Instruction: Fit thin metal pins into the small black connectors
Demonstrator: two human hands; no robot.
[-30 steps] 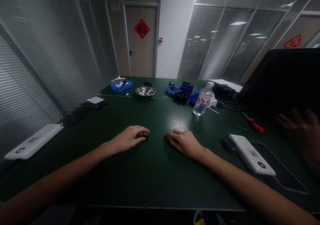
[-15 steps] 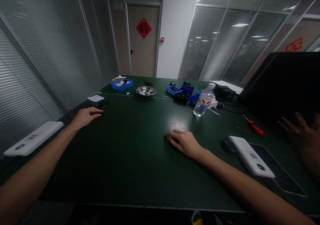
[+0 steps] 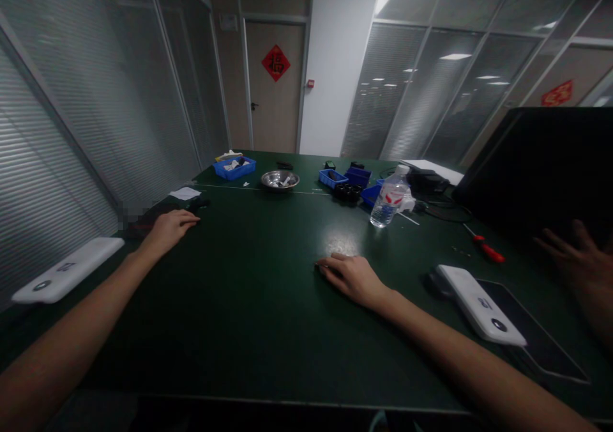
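Head camera, looking down a dark green table (image 3: 268,317). Right hand (image 3: 352,277) at frame centre, palm down, fingers close together and lightly curled, tips on the tabletop. A small dark piece (image 3: 319,267) shows just at the fingertips; cannot tell whether it is pinched or only touched. Left hand (image 3: 167,229) at mid left, arm stretched out, fingers extended and held together, lying flat over a dark object (image 3: 146,218) at the table's left edge, not closed round it. Part of that object is blurred out. Just beyond the left hand, a white slip of paper (image 3: 184,193). Lower left of frame: a long white device (image 3: 67,277) at the table edge, well apart from both hands. Lower right: a second white device (image 3: 479,304), lying partly on a flat dark pad (image 3: 541,339). Above it, a red-handled screwdriver (image 3: 488,251) flat on the table. At the right edge, another person's hand (image 3: 579,266), fingers spread, in front of a black monitor (image 3: 541,163). Upper centre: a clear water bottle (image 3: 389,199), upright, with blue bins (image 3: 332,177) and a black tray (image 3: 347,192) just beside it. Left of those, a steel bowl (image 3: 280,179), then another blue bin (image 3: 234,167) with pale bits inside.
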